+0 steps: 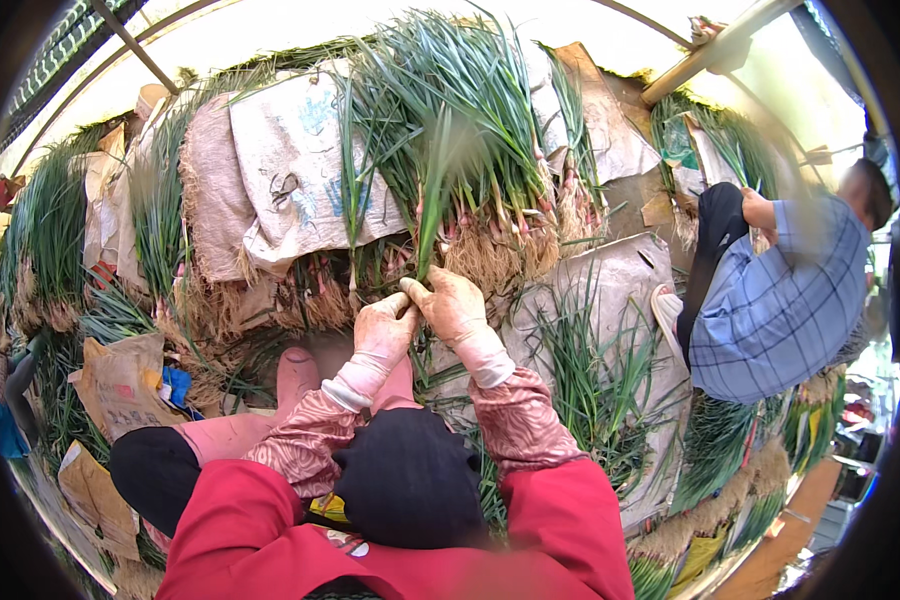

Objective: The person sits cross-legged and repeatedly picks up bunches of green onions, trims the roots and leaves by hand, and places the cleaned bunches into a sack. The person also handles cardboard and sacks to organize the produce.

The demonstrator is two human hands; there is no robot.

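My right hand (454, 306), in a thin soiled glove, grips the lower end of an upright leafy allium plant (436, 199). Its green leaves point away from me. My left hand (384, 330), gloved alike, meets the right at the fingertips beside the plant's base; whether it pinches anything is hidden. Just beyond the hands lies a thick heap of allium plants (450, 97), pinkish at the stem bases, with tangled pale roots (480, 251) facing me. One single plant (354, 217) rests on a white woven sack (300, 165) left of the heap.
More rooted bundles (52, 232) line the left side. Loose green leaves (596, 367) lie on a flattened sack (525, 330) to my right. Another person (772, 292) in a checked shirt crouches at the right. Torn paper sacking (124, 382) lies near my left knee.
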